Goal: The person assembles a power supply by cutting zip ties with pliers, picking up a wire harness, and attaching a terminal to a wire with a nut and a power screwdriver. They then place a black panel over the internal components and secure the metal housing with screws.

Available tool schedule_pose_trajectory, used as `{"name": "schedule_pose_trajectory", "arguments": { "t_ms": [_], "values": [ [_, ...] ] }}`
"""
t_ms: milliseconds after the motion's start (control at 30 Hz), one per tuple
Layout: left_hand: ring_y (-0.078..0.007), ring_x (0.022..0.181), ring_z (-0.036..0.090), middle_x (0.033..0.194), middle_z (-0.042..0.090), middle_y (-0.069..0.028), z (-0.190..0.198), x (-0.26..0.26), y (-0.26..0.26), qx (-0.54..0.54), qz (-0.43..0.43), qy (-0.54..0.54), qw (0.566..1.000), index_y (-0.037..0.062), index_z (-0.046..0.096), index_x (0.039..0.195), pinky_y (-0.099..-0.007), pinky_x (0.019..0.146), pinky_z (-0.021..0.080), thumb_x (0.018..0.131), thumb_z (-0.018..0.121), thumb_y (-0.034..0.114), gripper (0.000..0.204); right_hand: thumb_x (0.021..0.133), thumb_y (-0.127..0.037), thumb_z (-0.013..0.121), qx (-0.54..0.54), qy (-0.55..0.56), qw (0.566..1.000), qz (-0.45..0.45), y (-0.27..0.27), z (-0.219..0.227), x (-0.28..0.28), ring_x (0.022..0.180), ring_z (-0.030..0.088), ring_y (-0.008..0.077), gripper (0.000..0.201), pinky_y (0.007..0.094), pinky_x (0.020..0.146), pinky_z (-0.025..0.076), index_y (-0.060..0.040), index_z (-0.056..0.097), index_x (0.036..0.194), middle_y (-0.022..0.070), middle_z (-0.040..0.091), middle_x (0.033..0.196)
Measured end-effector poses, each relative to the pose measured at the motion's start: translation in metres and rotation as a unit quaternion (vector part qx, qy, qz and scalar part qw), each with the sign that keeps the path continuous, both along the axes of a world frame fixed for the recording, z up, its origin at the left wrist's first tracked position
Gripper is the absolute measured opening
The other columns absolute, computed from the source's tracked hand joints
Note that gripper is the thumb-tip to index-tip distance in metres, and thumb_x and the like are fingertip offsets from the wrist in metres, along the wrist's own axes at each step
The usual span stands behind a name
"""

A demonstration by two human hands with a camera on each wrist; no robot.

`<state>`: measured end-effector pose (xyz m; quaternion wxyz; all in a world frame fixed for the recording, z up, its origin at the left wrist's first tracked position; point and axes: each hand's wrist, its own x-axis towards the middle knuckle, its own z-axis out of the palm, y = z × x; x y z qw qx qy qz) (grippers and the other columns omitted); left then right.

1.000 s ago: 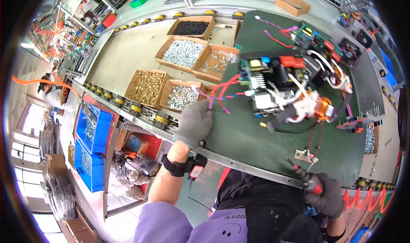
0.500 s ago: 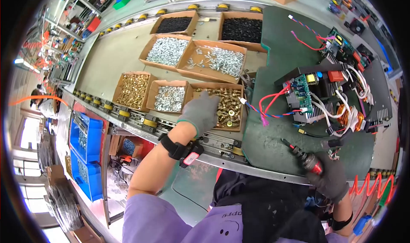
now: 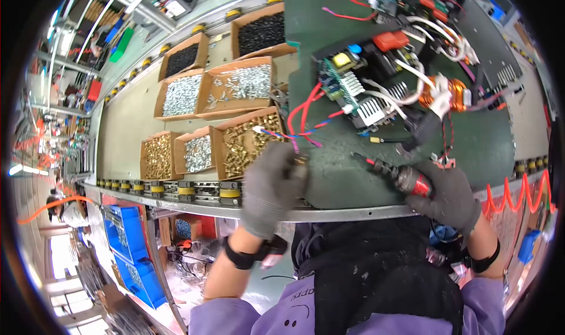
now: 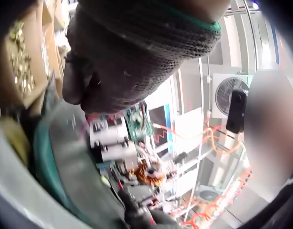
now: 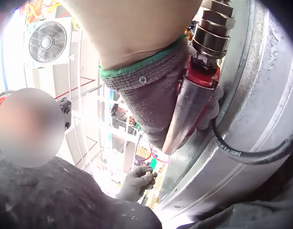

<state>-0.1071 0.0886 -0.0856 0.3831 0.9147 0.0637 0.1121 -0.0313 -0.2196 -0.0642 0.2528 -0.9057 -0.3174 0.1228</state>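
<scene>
My gloved left hand [image 3: 269, 188] hovers at the left edge of the green mat, its fingertips curled together. A small brass-coloured screw [image 3: 301, 158] shows between thumb and fingers, blurred. Just behind it is the box of brass screws [image 3: 235, 154]. My gloved right hand [image 3: 450, 197] grips a red air screwdriver [image 3: 412, 181] low over the mat, its bit pointing left. In the right wrist view the driver's metal body [image 5: 184, 107] lies along the palm. Beyond both hands sits a circuit-board assembly [image 3: 365, 94] with heatsinks, a copper coil [image 3: 444, 94] and red wires [image 3: 303, 114].
Cardboard boxes of washers [image 3: 198, 154], silver screws [image 3: 182, 95] and black screws [image 3: 262, 33] stand to the left. A second board assembly [image 3: 388, 0] lies farther back on the green mat [image 3: 347, 185]. The metal table edge [image 3: 353, 214] runs along the front. A coiled red hose [image 3: 521, 197] hangs at right.
My left hand has gone from the wires into the brass screw box, then right to the mat with a screw pinched. My right hand keeps its grip on the driver, its bit pointing more to the left.
</scene>
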Motion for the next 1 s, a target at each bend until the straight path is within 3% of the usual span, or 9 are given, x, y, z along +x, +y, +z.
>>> {"name": "schedule_pose_trajectory", "arguments": {
  "t_ms": [100, 233, 333, 533, 667, 767, 833, 933, 1000],
  "values": [
    [-0.028, 0.074, 0.062, 0.088, 0.06, -0.011, -0.012, 0.005, -0.042, 0.073, -0.053, -0.023, 0.996, 0.0118, 0.066, 0.1, -0.0342, 0.062, 0.051, 0.079, 0.067, 0.004, 0.023, 0.073, -0.037, 0.077, -0.004, 0.031, 0.999, -0.022, -0.006, 0.005, -0.006, 0.067, 0.064, 0.0373, 0.052, 0.0448, 0.062, 0.05, -0.0063, 0.061, 0.113, 0.0172, 0.065, 0.074],
    [-0.0243, 0.074, 0.061, 0.088, 0.059, -0.0105, -0.013, 0.004, -0.053, 0.05, -0.045, -0.09, 0.994, 0.0098, 0.067, 0.103, -0.0312, 0.064, 0.049, 0.083, 0.067, 0.006, 0.021, 0.072, -0.039, 0.078, -0.002, 0.022, 0.999, -0.032, -0.014, 0.015, -0.026, 0.07, 0.065, 0.0374, 0.056, 0.0442, 0.063, 0.05, -0.0054, 0.061, 0.113, 0.0163, 0.065, 0.075],
    [-0.0087, 0.08, 0.056, 0.095, 0.057, -0.0004, -0.001, -0.006, -0.063, -0.32, -0.014, 0.096, 0.942, 0.0006, 0.062, 0.112, -0.0238, 0.073, 0.046, 0.089, 0.067, 0.011, 0.026, 0.074, -0.039, 0.077, 0.056, 0.074, 0.995, -0.038, -0.02, 0.025, -0.04, 0.072, 0.066, 0.0378, 0.055, 0.0431, 0.065, 0.051, -0.0055, 0.06, 0.115, 0.0164, 0.066, 0.077],
    [-0.0071, 0.078, 0.054, 0.09, 0.055, -0.0005, 0.004, -0.003, -0.079, -0.338, -0.08, 0.032, 0.937, 0.0, 0.062, 0.104, -0.0214, 0.07, 0.046, 0.086, 0.071, 0.008, 0.021, 0.076, -0.04, 0.075, -0.034, 0.179, 0.982, -0.055, -0.032, 0.037, -0.049, 0.075, 0.066, 0.036, 0.059, 0.0441, 0.064, 0.05, -0.0055, 0.057, 0.12, 0.0187, 0.066, 0.087],
    [-0.0078, 0.075, 0.054, 0.087, 0.057, 0.0007, 0.005, 0.003, -0.083, -0.288, -0.133, 0.042, 0.947, 0.0, 0.064, 0.105, -0.0219, 0.07, 0.047, 0.087, 0.07, 0.01, 0.022, 0.076, -0.041, 0.074, 0.027, 0.104, 0.993, -0.047, -0.05, 0.024, -0.059, 0.074, 0.066, 0.0355, 0.061, 0.0442, 0.064, 0.049, -0.0059, 0.056, 0.123, 0.0178, 0.066, 0.088],
    [-0.0079, 0.071, 0.053, 0.08, 0.058, 0.0006, 0.016, 0.008, -0.093, -0.277, -0.135, 0.156, 0.938, 0.0006, 0.065, 0.107, -0.022, 0.066, 0.045, 0.09, 0.067, 0.017, 0.023, 0.077, -0.041, 0.073, 0.018, 0.056, 0.997, -0.041, -0.062, 0.022, -0.066, 0.073, 0.065, 0.0355, 0.062, 0.0441, 0.065, 0.05, -0.0054, 0.055, 0.124, 0.017, 0.067, 0.089],
    [-0.0069, 0.065, 0.051, 0.073, 0.057, 0.0005, 0.027, 0.015, -0.104, -0.354, -0.107, 0.268, 0.889, 0.0012, 0.065, 0.11, -0.0224, 0.061, 0.042, 0.095, 0.06, 0.028, 0.031, 0.076, -0.039, 0.076, 0.035, 0.091, 0.993, -0.066, -0.068, 0.023, -0.07, 0.076, 0.067, 0.0344, 0.063, 0.0426, 0.066, 0.051, -0.0035, 0.055, 0.123, 0.0176, 0.067, 0.089],
    [-0.0052, 0.061, 0.048, 0.068, 0.053, 0.0014, 0.025, 0.022, -0.13, -0.424, -0.118, 0.197, 0.876, 0.0006, 0.064, 0.11, -0.0216, 0.056, 0.038, 0.098, 0.054, 0.034, 0.037, 0.075, -0.034, 0.078, 0.108, 0.182, 0.968, -0.137, -0.079, 0.02, -0.077, 0.077, 0.069, 0.0307, 0.061, 0.0393, 0.067, 0.052, -0.0017, 0.056, 0.122, 0.0173, 0.067, 0.089],
    [-0.0048, 0.061, 0.047, 0.068, 0.052, 0.0023, 0.03, 0.041, -0.143, -0.427, -0.096, 0.245, 0.865, 0.0018, 0.064, 0.109, -0.0217, 0.056, 0.038, 0.098, 0.052, 0.034, 0.036, 0.075, -0.033, 0.079, 0.154, 0.201, 0.954, -0.16, -0.087, 0.023, -0.078, 0.076, 0.069, 0.0293, 0.061, 0.0376, 0.068, 0.053, -0.0013, 0.056, 0.122, 0.0173, 0.067, 0.088]
  ]
}}
